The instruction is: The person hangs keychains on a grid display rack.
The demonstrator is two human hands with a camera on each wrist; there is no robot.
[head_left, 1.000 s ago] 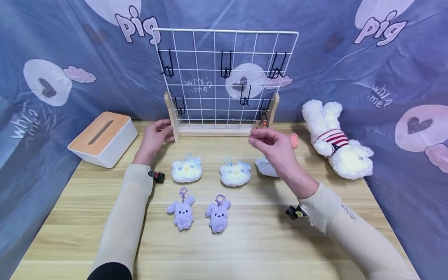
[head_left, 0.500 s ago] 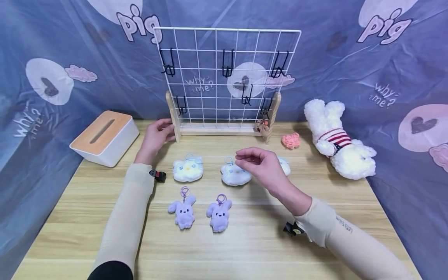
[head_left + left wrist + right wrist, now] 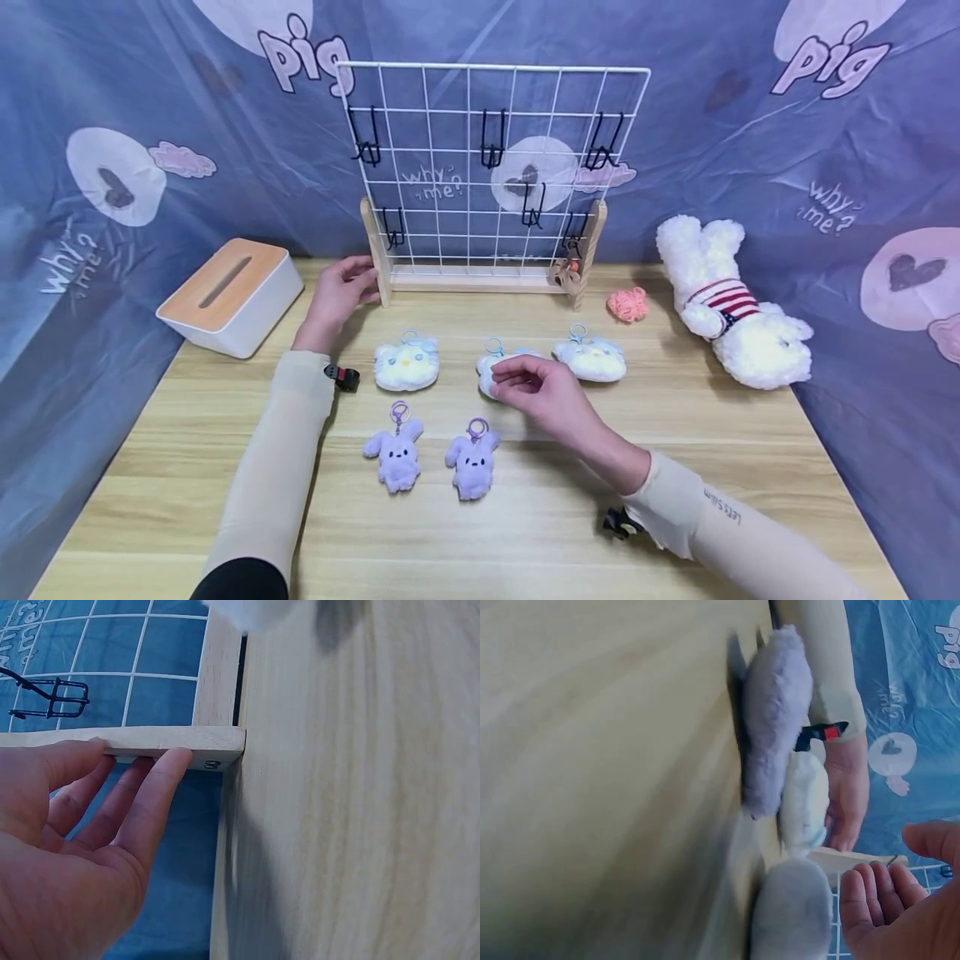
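My left hand rests its fingertips against the outer side of the wooden post of a white wire grid rack. My right hand, fingers loosely bent and holding nothing, hovers at the middle white cat-head plush keychain and partly hides it. Similar cat-head keychains lie to the left and right. Nearer me lie two purple bunny keychains, a left one and a right one. A small brown charm hangs from the rack's lower right hook.
Several black hooks, one at the top middle, are fixed to the grid. A white tissue box with a wooden lid stands at the left. On the right are a coral yarn bundle and a white plush toy in a striped top.
My right hand has moved away from the brown charm, toward me and leftward, to the middle cat-head keychain. It now uncovers the right cat-head keychain. My left hand stays at the post.
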